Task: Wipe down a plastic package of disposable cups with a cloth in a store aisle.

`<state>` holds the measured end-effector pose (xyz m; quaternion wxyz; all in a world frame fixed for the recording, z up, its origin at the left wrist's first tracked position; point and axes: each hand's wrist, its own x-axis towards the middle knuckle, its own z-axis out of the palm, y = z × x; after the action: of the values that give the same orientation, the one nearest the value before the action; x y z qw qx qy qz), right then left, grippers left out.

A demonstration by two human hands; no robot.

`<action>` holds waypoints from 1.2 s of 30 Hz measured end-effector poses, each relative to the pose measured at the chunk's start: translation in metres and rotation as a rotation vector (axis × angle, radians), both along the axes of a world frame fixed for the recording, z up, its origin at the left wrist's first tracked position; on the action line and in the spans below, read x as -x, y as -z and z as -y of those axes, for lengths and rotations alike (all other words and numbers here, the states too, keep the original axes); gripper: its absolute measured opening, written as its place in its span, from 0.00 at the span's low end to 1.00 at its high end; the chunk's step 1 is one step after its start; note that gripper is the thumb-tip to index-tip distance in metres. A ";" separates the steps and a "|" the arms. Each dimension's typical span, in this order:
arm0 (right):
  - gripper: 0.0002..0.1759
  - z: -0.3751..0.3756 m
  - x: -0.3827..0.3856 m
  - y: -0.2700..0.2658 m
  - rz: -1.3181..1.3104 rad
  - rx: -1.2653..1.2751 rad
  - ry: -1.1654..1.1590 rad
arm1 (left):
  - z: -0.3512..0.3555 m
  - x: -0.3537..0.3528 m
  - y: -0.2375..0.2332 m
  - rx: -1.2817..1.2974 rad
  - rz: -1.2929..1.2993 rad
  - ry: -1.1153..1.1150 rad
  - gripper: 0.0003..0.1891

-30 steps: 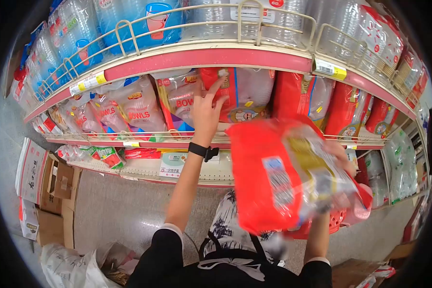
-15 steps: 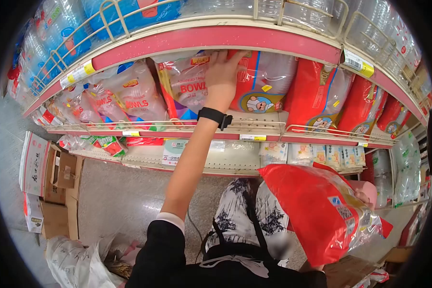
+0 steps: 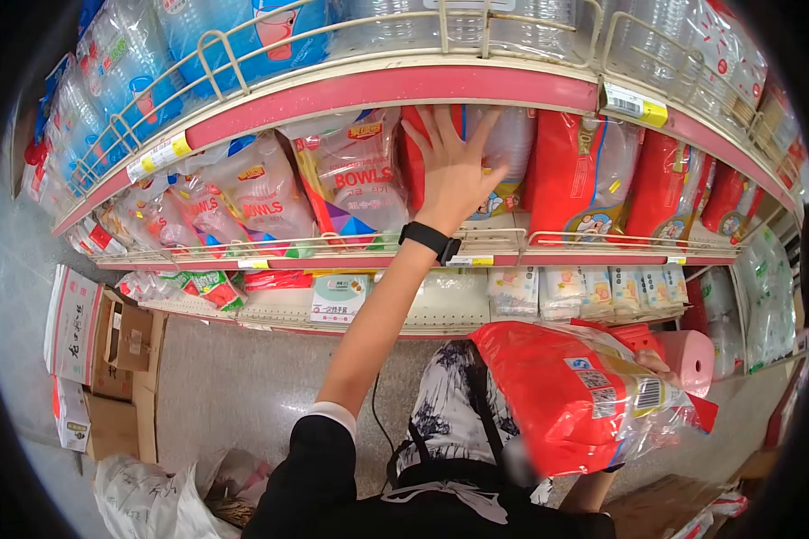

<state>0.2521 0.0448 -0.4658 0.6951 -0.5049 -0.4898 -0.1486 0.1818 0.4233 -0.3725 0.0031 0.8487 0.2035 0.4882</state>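
Left hand (image 3: 454, 171) covered most of the pack (image 3: 510, 148), so the print under it was unreadable. Right hand (image 3: 656, 364) sat mostly behind the bag (image 3: 548, 404); only fingers showed. Price tag (image 3: 635, 106) text was too small to read. Cups (image 3: 270, 27) were cut by the top edge. A patch below the bag was blurred.

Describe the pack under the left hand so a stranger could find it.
On the pink-edged shelf with the wire rail, find the row of red-and-clear plastic packs. It is the leftmost pack, beside the clear BOWLS bag, with the spread left hand flat against it.
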 end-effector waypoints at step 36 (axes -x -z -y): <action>0.22 0.032 -0.003 -0.001 -0.156 -0.011 0.046 | 0.001 0.007 -0.026 -0.683 -1.188 0.136 0.32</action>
<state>0.2555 0.0129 -0.4647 0.7303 -0.5222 -0.4216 -0.1275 0.1746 0.4226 -0.3467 -0.3462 0.9366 -0.0482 -0.0244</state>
